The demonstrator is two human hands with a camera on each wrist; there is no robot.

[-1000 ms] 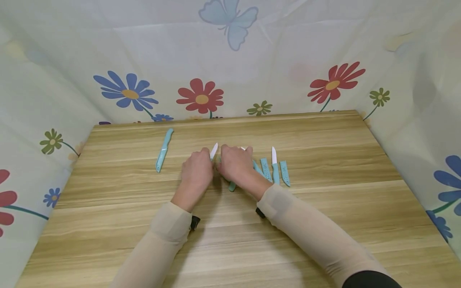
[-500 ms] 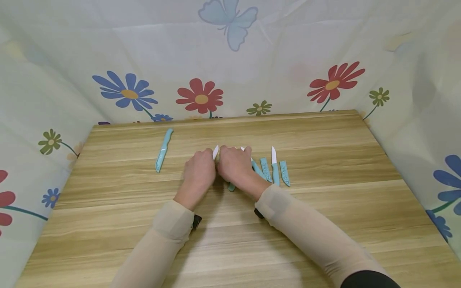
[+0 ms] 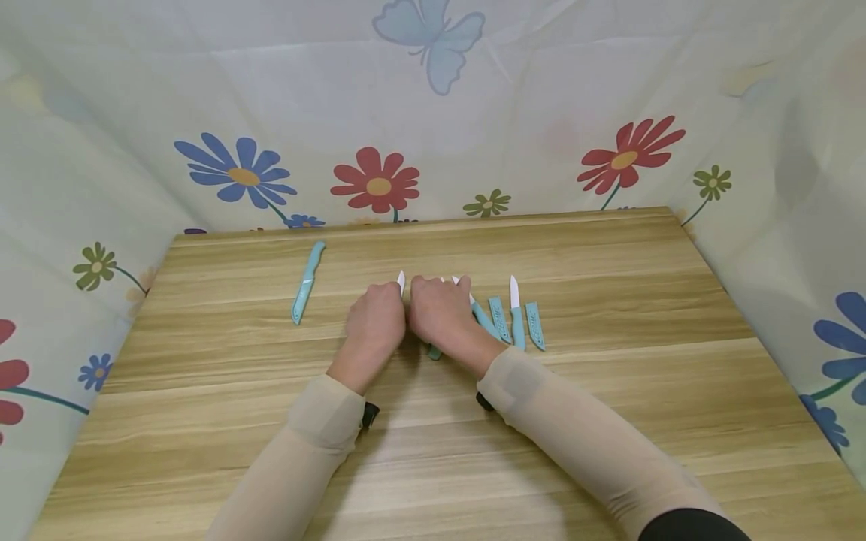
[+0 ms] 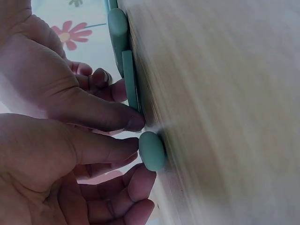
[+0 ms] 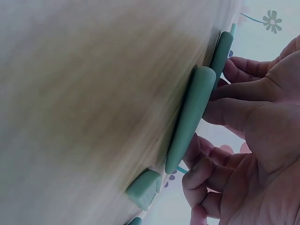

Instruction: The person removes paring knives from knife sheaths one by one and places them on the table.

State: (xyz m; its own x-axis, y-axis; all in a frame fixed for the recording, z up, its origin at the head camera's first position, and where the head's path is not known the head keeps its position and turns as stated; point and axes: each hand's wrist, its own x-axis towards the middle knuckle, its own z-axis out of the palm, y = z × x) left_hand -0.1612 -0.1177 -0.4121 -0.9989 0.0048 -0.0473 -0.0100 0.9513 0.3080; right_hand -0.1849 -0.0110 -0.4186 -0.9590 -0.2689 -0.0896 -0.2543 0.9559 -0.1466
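My left hand (image 3: 375, 317) pinches a paring knife (image 3: 401, 279) by its light-blue handle (image 4: 152, 151); the white blade points away from me beyond the knuckles. Right beside it, my right hand (image 3: 440, 309) has its thumb and fingers at a thin light-blue blade sheath (image 4: 131, 84), which the back of the hand hides from above. Under the right wrist lies another knife handle (image 5: 192, 119), its end (image 3: 434, 352) peeking out in the head view. The left hand's knife handle (image 5: 222, 54) shows behind it in the right wrist view.
To the right on the wooden table (image 3: 609, 421) lie a slanted bare knife (image 3: 484, 317), a sheath (image 3: 499, 319), an upright bare knife (image 3: 517, 315) and another sheath (image 3: 534, 327). A sheathed knife (image 3: 308, 282) lies at the left. Flowered cloth (image 3: 528, 113) surrounds the table.
My left hand has shifted slightly right, close against the right hand. The blade of its knife now points more straight away from me. The right hand has barely moved.
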